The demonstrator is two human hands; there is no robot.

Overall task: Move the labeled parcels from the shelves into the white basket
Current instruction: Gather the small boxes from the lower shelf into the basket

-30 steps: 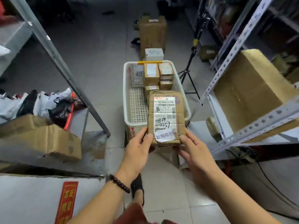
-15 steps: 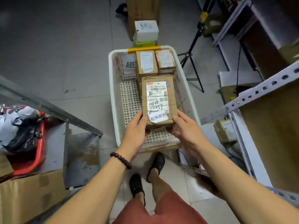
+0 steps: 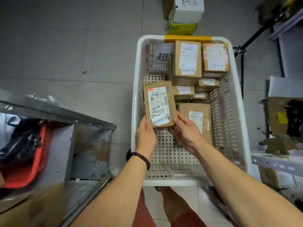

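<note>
- Parcel (image 3: 158, 104), label up, is inside the white basket (image 3: 135, 95), near its left wall.
- The left hand (image 3: 146, 136) and right hand (image 3: 186, 133) grip its near end.
- Other boxes (image 3: 187, 63) crowd the basket's far and right sides, just beside it.
- A red bin (image 3: 32, 161) sits at the left.

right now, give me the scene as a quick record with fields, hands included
basket: white, on the floor, yellow tape on its far rim
parcel: brown, white label, held low in the basket's left half
left hand: grips the parcel's near left corner
right hand: grips its near right corner
other parcels: several, labeled, at the basket's far end and right side
task state: parcel not yet released
</note>
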